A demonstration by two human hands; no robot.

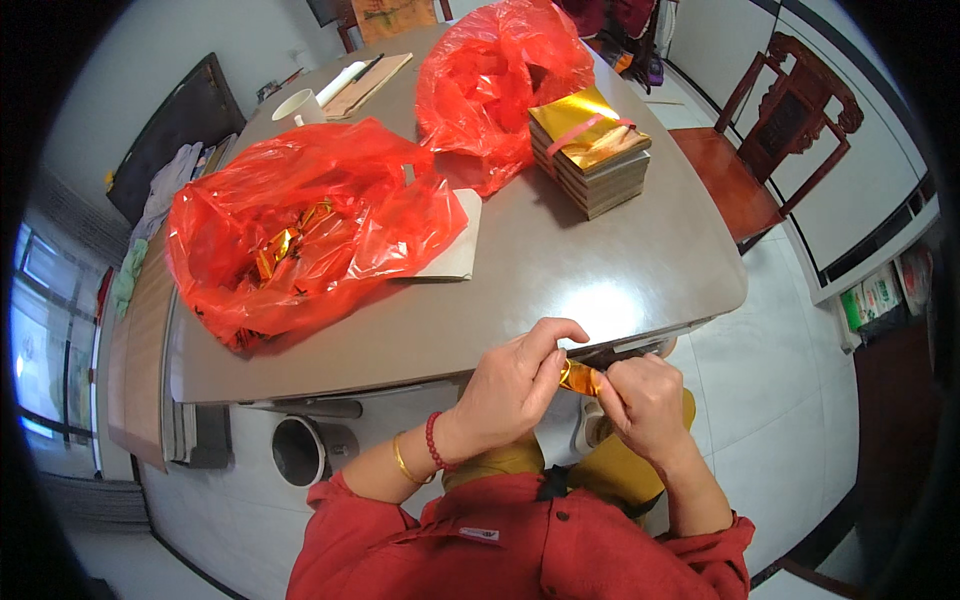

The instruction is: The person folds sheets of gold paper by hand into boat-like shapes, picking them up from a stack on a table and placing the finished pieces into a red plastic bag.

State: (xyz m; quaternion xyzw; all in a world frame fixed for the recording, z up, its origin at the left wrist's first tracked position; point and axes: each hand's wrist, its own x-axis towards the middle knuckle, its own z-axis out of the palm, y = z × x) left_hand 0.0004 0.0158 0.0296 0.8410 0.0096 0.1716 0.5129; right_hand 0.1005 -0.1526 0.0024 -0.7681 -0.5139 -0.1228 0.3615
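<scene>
Between my two hands, just off the table's near edge, is a small folded piece of gold foil paper (579, 377). My left hand (517, 379) has its thumb and fingertips at the paper's left end, with the index finger raised and bent. My right hand (643, 401) is closed around the right end. On the table (525, 300), a red plastic bag (360, 217) lies open at the left with folded gold foil pieces (281, 244) inside. A bound stack of gold foil paper (589, 157) sits at the back right, tied with a pinkish band.
A second red plastic bag (480, 90) stands behind the stack. Pale card (457, 244) lies partly under the first bag. A white mug (298, 109) is at the back left. A wooden chair (772, 142) is right of the table; a bin (298, 450) stands on the floor.
</scene>
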